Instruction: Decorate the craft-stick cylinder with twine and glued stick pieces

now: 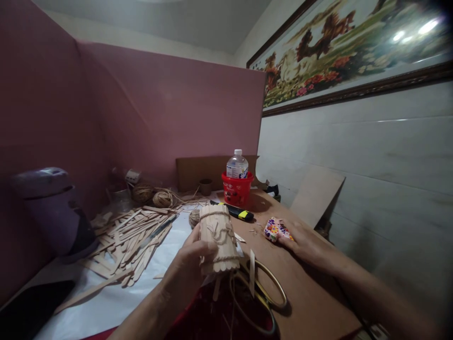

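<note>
My left hand (194, 257) is wrapped round a cylinder of craft sticks (217, 236), held tilted above the table. Twine circles it near both ends, and a curled twine piece lies across its middle. Off to the right, my right hand (295, 241) is closed on a flower-patterned hot glue gun (276, 230), partly hidden by the fingers. Gold-handled scissors (278, 288) lie below the cylinder, with a loose craft stick (252, 274) across them. Behind the cylinder are a black and yellow utility knife (244, 215) and a small twine ball (193, 218).
Many loose craft sticks (130, 236) cover white paper on the left, near a purple tumbler (53, 212). Twine balls (163, 199) sit behind them. A red bucket (236, 191) holds a plastic bottle (237, 165). A board (316, 193) leans against the right wall.
</note>
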{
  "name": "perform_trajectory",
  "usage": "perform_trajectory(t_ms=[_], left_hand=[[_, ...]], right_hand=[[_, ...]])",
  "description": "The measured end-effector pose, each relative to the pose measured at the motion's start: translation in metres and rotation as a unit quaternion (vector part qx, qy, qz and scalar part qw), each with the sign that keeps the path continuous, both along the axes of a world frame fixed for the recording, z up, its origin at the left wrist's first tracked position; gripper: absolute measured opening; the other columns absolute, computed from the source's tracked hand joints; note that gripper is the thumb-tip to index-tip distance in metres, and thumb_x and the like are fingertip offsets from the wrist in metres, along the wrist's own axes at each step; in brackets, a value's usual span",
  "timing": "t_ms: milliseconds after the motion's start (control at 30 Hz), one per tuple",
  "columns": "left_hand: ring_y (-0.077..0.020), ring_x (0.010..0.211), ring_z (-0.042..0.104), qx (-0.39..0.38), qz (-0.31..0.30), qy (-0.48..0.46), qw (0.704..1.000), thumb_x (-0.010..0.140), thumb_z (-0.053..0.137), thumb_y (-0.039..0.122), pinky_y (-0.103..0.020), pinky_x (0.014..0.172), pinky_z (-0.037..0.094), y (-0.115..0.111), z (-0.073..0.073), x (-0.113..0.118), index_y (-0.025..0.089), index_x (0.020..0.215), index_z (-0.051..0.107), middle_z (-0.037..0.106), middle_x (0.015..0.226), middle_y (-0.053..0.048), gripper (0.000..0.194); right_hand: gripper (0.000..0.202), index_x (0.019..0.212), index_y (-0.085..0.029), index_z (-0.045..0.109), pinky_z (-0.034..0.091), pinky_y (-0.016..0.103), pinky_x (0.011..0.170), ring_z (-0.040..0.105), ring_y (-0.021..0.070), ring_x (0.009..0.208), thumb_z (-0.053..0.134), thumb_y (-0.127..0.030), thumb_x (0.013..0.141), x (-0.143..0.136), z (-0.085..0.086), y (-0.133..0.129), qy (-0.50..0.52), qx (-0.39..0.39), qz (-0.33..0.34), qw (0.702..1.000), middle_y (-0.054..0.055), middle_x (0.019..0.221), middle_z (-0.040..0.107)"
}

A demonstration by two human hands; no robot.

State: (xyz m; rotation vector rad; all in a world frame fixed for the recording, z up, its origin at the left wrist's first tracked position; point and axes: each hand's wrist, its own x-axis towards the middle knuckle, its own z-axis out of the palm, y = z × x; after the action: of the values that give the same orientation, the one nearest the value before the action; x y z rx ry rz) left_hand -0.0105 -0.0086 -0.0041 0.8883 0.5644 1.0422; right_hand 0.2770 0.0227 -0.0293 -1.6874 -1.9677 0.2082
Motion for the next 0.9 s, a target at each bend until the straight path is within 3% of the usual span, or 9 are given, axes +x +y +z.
perform_trajectory(t_ms=[67, 167, 233, 300, 367, 467, 667, 733, 900], left_hand=[[-0.0144, 0.064, 0.06, 0.005, 0.019, 0.026, 0.999, 0.07, 0.057, 0.012, -0.025, 0.058, 0.047, -0.001, 0.001, 0.001, 0.017, 0.113, 0.055, 0.064, 0.082, -0.004, 0.044], [-0.0154, 0.063, 0.059, 0.0, 0.03, 0.056, 0.998, 0.069, 0.055, 0.015, -0.027, 0.057, 0.047, 0.0, 0.001, 0.002, 0.017, 0.115, 0.053, 0.063, 0.083, -0.005, 0.046], [-0.0195, 0.07, 0.063, -0.008, 0.026, 0.052, 0.998, 0.07, 0.055, 0.016, -0.032, 0.062, 0.05, 0.001, 0.0, 0.002, 0.018, 0.121, 0.051, 0.065, 0.091, -0.008, 0.052], [-0.0243, 0.078, 0.066, -0.012, 0.014, 0.038, 0.999, 0.071, 0.056, 0.017, -0.038, 0.068, 0.052, 0.002, 0.0, 0.002, 0.02, 0.126, 0.048, 0.066, 0.099, -0.011, 0.056], [-0.0276, 0.083, 0.067, -0.015, -0.002, 0.029, 0.999, 0.071, 0.056, 0.017, -0.041, 0.072, 0.052, 0.002, 0.0, 0.002, 0.019, 0.127, 0.047, 0.066, 0.101, -0.012, 0.057], [-0.028, 0.085, 0.068, -0.019, -0.017, 0.029, 0.999, 0.072, 0.054, 0.016, -0.04, 0.072, 0.053, 0.001, 0.0, 0.001, 0.017, 0.126, 0.049, 0.067, 0.099, -0.012, 0.054], [-0.0199, 0.069, 0.064, -0.021, 0.011, 0.062, 0.998, 0.068, 0.054, 0.015, -0.029, 0.058, 0.051, -0.002, 0.002, 0.003, 0.015, 0.115, 0.057, 0.067, 0.082, -0.007, 0.047], [-0.0187, 0.067, 0.063, -0.017, 0.01, 0.06, 0.998, 0.068, 0.054, 0.015, -0.028, 0.057, 0.051, -0.003, 0.003, 0.004, 0.016, 0.116, 0.056, 0.068, 0.083, -0.007, 0.048], [-0.0198, 0.065, 0.063, -0.031, 0.024, 0.066, 0.997, 0.068, 0.053, 0.013, -0.032, 0.058, 0.052, -0.002, 0.003, 0.006, 0.019, 0.119, 0.053, 0.068, 0.079, -0.004, 0.051]], right_hand=[[0.041, 0.11, -0.018, 0.065, 0.048, 0.039, 0.084, 0.062, 0.0303, 0.1, 0.052, -0.046, 0.083, 0.004, 0.001, 0.001, 0.033, 0.003, 0.005, 0.999, 0.013, 0.105, 0.069], [0.044, 0.105, -0.018, 0.065, 0.049, 0.031, 0.064, 0.062, 0.0224, 0.074, 0.046, -0.053, 0.086, 0.011, 0.011, 0.0, 0.097, 0.006, 0.007, 0.995, 0.006, 0.079, 0.066], [0.05, 0.106, -0.017, 0.062, 0.04, 0.025, 0.047, 0.051, 0.0148, 0.051, 0.045, -0.059, 0.084, 0.013, 0.021, -0.005, 0.191, -0.013, 0.005, 0.981, 0.0, 0.061, 0.055], [0.053, 0.104, -0.016, 0.061, 0.028, 0.021, 0.038, 0.036, 0.0088, 0.04, 0.056, -0.061, 0.076, 0.011, 0.03, -0.015, 0.326, -0.058, 0.008, 0.943, -0.007, 0.053, 0.043], [0.048, 0.093, -0.017, 0.062, 0.024, 0.019, 0.037, 0.034, 0.0062, 0.039, 0.072, -0.055, 0.065, 0.004, 0.035, -0.029, 0.415, -0.086, 0.012, 0.906, -0.008, 0.053, 0.041], [0.045, 0.085, -0.018, 0.064, 0.025, 0.02, 0.035, 0.032, 0.0057, 0.038, 0.08, -0.05, 0.058, -0.015, 0.032, -0.054, 0.458, -0.085, 0.01, 0.885, -0.008, 0.049, 0.04], [0.039, 0.09, -0.019, 0.064, 0.026, 0.019, 0.035, 0.038, 0.0072, 0.038, 0.07, -0.053, 0.073, -0.064, 0.026, -0.091, 0.484, -0.04, 0.048, 0.873, -0.003, 0.05, 0.053], [0.036, 0.093, -0.02, 0.06, 0.029, 0.019, 0.036, 0.045, 0.0067, 0.042, 0.069, -0.05, 0.075, -0.08, 0.03, -0.096, 0.503, -0.035, 0.072, 0.861, 0.003, 0.073, 0.068], [0.04, 0.106, -0.021, 0.054, 0.033, 0.02, 0.043, 0.047, 0.0068, 0.048, 0.067, -0.045, 0.078, -0.109, 0.038, -0.099, 0.538, -0.05, 0.1, 0.835, 0.003, 0.082, 0.068]])
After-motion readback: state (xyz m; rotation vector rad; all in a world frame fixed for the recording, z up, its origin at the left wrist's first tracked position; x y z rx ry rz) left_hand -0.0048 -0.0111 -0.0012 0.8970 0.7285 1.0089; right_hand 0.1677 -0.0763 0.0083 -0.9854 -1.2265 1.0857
